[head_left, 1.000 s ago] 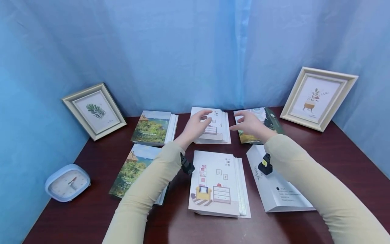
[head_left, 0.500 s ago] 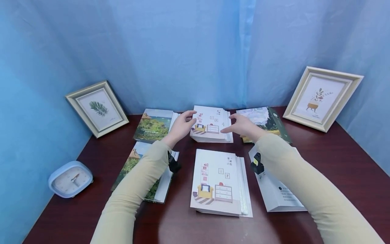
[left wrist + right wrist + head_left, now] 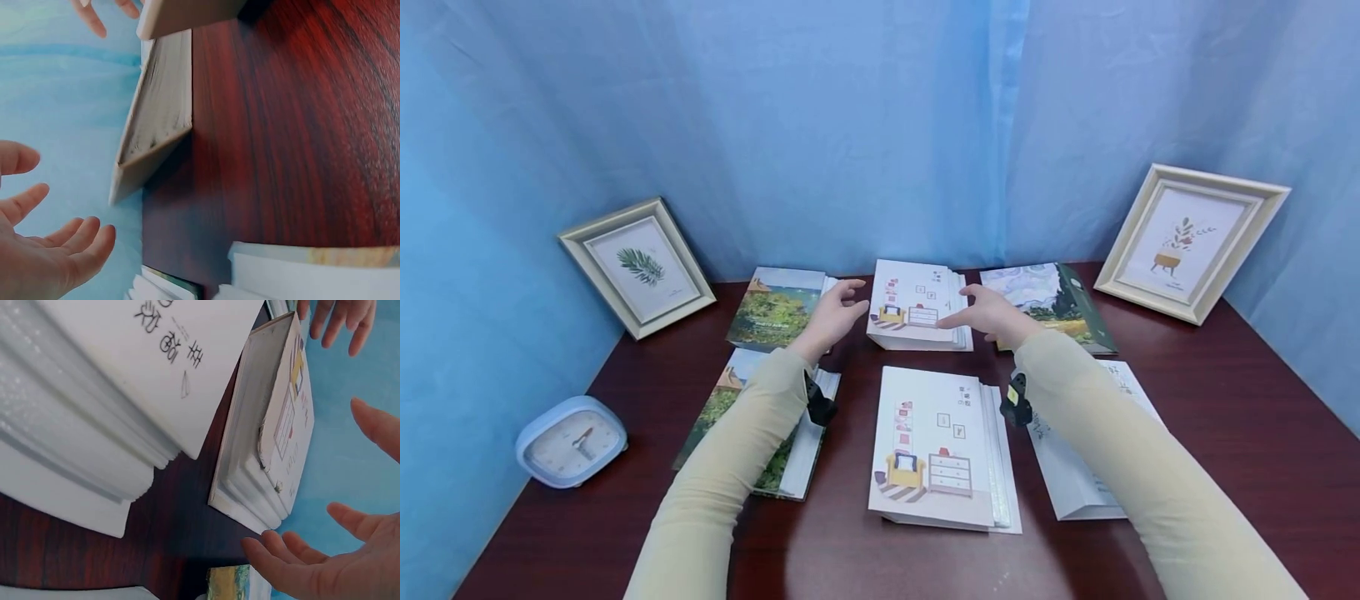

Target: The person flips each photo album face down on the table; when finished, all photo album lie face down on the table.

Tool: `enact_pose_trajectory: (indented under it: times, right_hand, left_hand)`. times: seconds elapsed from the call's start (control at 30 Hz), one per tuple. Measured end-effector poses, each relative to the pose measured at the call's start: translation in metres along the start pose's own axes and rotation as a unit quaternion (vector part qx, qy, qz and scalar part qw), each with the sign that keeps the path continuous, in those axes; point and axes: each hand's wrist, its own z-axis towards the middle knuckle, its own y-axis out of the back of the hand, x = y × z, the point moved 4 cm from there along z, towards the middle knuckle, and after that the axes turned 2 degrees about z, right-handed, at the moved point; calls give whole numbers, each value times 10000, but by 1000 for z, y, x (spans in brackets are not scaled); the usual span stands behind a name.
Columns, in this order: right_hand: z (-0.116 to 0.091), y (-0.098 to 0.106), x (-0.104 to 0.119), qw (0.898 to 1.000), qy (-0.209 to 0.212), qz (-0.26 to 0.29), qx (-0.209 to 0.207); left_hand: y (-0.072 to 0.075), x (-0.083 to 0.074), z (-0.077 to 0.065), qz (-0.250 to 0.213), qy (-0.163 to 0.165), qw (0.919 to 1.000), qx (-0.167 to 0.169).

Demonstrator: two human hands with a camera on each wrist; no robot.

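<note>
A white photo album with a drawn armchair and drawers on its cover lies at the back middle of the table. My left hand hovers just off its left side, fingers loosely bent, holding nothing. Off its right edge is my right hand, thumb and fingers spread apart, also holding nothing. In the right wrist view the same album shows its page edges, with the right hand beside it. The left wrist view has the left hand with bent, separated fingers and the album's spine side nearby.
A second white album lies in front. Landscape-covered albums sit at left, a green-edged one at back right, a white one under the right forearm. Two picture frames lean at the back corners; a blue clock stands left.
Both hands came down either side of the back middle album, moving left in the view. Since half a second ago the left hand has drawn slightly away from the album's left edge.
</note>
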Motion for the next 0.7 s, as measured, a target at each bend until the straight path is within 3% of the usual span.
enact_pose_trajectory:
  times: [0.3, 0.7]
  right_hand:
    - [9, -3, -9, 9998, -116, 160, -85]
    - [18, -7, -14, 9998, 56, 161, -132]
  left_hand:
    - [-4, 17, 8, 171, 244, 9995, 100]
    - [-14, 25, 15, -195, 565, 9976, 351]
